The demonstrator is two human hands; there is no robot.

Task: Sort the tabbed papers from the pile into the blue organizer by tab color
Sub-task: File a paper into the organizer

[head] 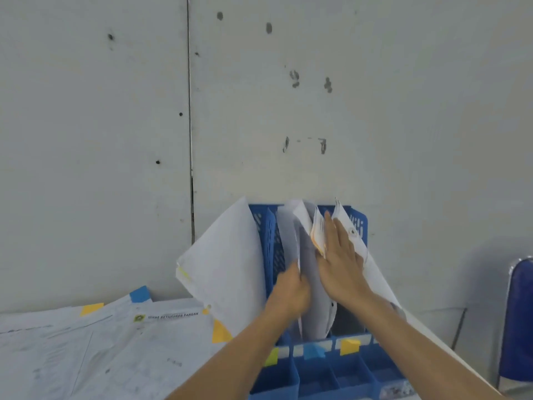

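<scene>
Nearest, at 6 o'clock, sits the blue plastic organizer (346, 373). Its perforated dividers form three upright slots, with a yellow-green label (271, 357), a blue label (313, 351) and a yellow label (349, 346) stuck along its front. The left hand (290, 293) curls around the edge of a white sheet (288, 232) standing in the middle slot. The right hand (340, 264) is flat, fingers straight, pressing on orange-printed papers (318, 232) by the right slot. A large white page (222, 264) with a yellow edge tab leans out at the organizer's 9 o'clock. At 8 o'clock lies the pile of white printed papers (115, 342) with blue and yellow tabs.
</scene>
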